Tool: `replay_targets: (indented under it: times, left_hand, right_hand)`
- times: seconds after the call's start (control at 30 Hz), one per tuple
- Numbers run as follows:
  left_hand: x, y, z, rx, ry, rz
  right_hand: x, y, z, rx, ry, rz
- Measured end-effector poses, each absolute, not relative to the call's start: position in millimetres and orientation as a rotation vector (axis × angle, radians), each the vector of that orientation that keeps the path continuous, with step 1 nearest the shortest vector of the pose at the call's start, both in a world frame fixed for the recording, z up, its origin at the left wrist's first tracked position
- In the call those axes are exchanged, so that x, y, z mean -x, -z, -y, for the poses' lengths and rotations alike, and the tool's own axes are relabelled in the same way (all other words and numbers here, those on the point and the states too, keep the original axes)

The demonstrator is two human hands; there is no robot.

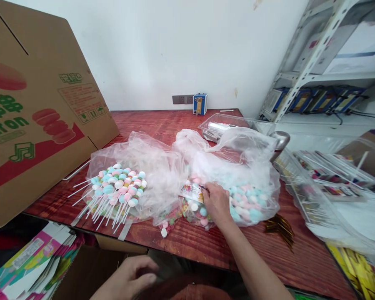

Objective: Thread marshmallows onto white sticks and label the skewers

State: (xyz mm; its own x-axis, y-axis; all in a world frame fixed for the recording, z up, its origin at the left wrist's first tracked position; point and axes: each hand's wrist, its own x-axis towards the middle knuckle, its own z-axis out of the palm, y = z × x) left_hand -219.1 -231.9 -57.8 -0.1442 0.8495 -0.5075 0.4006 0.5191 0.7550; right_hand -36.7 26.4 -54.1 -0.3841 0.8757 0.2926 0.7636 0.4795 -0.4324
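My right hand [217, 203] pinches the edge of a small white printed packet [191, 191], over a clear plastic bag [256, 166] of pastel candies [245, 200]. My left hand [136, 273] hovers in front of the table edge, fingers loosely curved and apart from the thumb, holding nothing. To the left, a bunch of marshmallow-like candy skewers [118, 185] in pink, blue and white lies on another clear bag [153, 166], white sticks pointing toward the front. A few loose candies [164, 228] sit near the table's front edge between the bags.
A large cardboard box [40, 108] stands at the left. Gold twist ties [279, 229] lie right of the bags. Clear plastic bins [303, 196] with packaging stand at the right, beside a white metal shelf [312, 54]. A blue device [200, 103] stands by the wall.
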Motion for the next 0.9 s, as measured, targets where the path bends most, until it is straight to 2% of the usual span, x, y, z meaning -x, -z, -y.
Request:
replay_targets:
  times: [0.1, 0.2, 0.3, 0.4, 0.6, 0.9]
  left_hand:
    - [166.9, 37.9, 174.7, -0.945, -0.808, -1.269]
    - [121.1, 40.6, 117.9, -0.606, -1.097, -0.958]
    - [89.5, 50.5, 66.5, -0.235, -1.347, -0.647]
    - [72.2, 54.5, 35.0, -0.039, -1.434, -0.505]
    - [57.6, 56.9, 58.3, -0.179, -1.242, -0.581]
    - [83.6, 67.8, 108.4, -0.177, -1.203, -0.783]
  right_hand:
    - [30.4, 46.2, -24.1, 1.293, -0.225, 2.283]
    - [19.3, 36.5, -23.6, 1.153, -0.161, 2.278]
    - [0.8, 27.5, -23.8, 1.016, -0.282, 2.248]
    - [-21.4, 22.8, -24.9, 1.018, -0.448, 2.129]
    - [-17.1, 32.3, -30.8, 1.213, -0.563, 2.158]
    - [38.1, 49.5, -32.1, 1.300, -0.430, 2.331]
